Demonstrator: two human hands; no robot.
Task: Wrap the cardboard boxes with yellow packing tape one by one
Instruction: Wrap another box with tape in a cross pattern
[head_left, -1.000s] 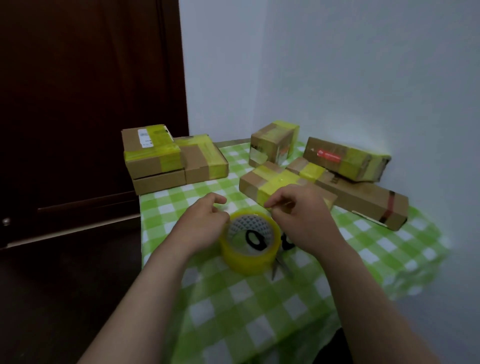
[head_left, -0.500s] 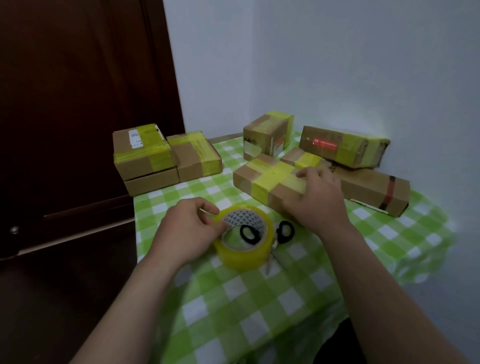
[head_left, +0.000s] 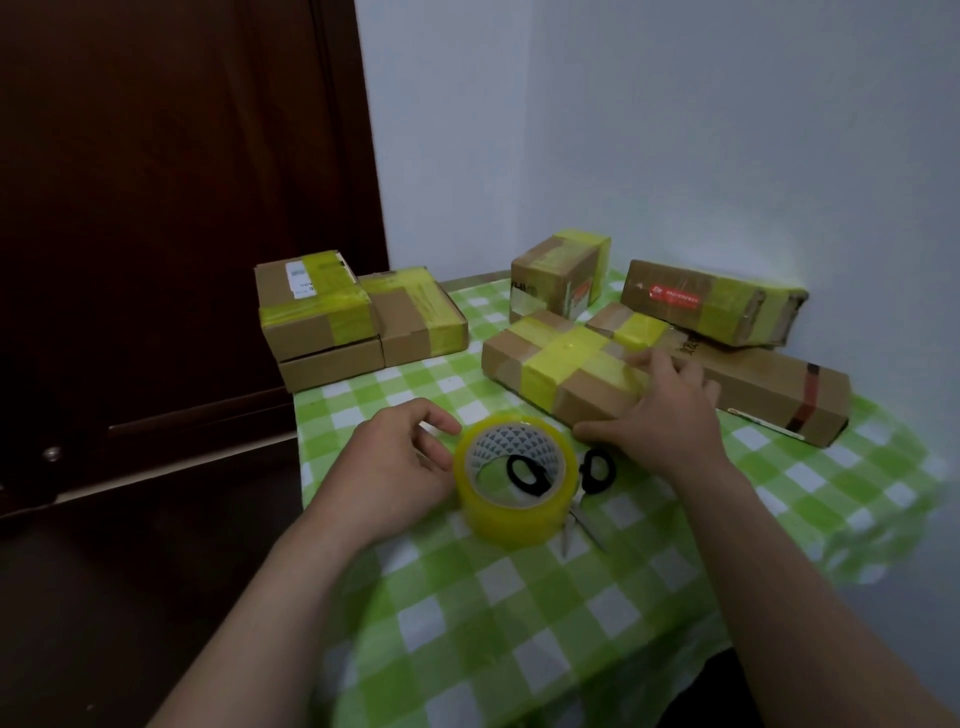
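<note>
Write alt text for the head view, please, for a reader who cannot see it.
A person's right hand rests on a cardboard box crossed with yellow tape, while the left hand touches a yellow tape roll standing over black scissors on a green checked tablecloth. More taped boxes sit behind.

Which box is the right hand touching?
The flat box with crossed yellow tape bands, nearest the tape roll; the right hand rests on its near end.
</note>
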